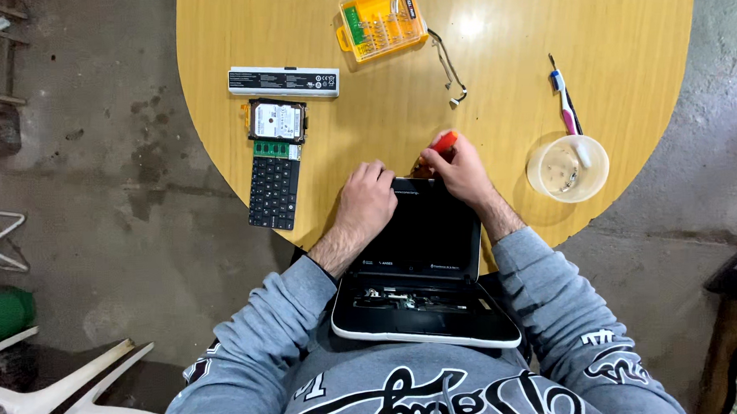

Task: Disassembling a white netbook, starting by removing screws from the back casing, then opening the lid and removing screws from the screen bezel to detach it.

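Note:
A small black laptop point(423, 254) lies open on my lap, its keyboard removed and its insides bare at the near edge. My left hand point(367, 203) grips the top left corner of the screen lid. My right hand point(461, 167) is closed around a screwdriver with a red-orange handle point(441, 143) at the lid's top right corner, over the edge of the round wooden table point(495, 80).
On the table lie a black keyboard point(273, 192), a green memory stick point(272, 149), a hard drive point(276, 120), a long battery point(283, 81), a yellow bit case point(381, 23), tweezers point(448, 69), a toothbrush point(564, 102) and a clear bowl point(567, 169). White chair point(64, 389) at left.

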